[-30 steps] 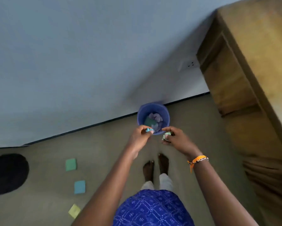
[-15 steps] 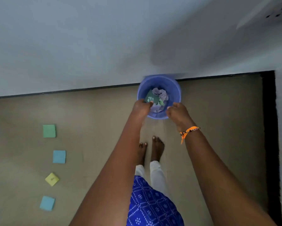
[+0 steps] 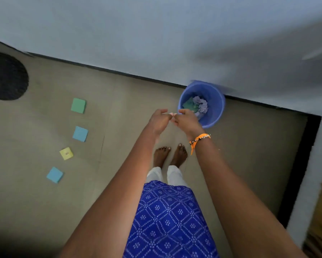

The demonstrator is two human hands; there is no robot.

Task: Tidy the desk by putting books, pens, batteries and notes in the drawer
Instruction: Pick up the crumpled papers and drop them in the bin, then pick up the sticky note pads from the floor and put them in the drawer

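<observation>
Blue bin (image 3: pixel 215 103) sits by the wall. The left hand (image 3: pixel 159 121) and right hand (image 3: pixel 186 121) look loose, holding nothing. Four notes (image 3: pixel 78 105) on the floor could get forgotten or stepped on.

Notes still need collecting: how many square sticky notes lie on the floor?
4, in a column left of the person: green note farthest, blue note, yellow note, nearest blue note. More may lie outside the view.

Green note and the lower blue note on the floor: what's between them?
In the head view, between the green note and the lower blue note lie another blue note, then a yellow note, all apart on the floor.
</observation>
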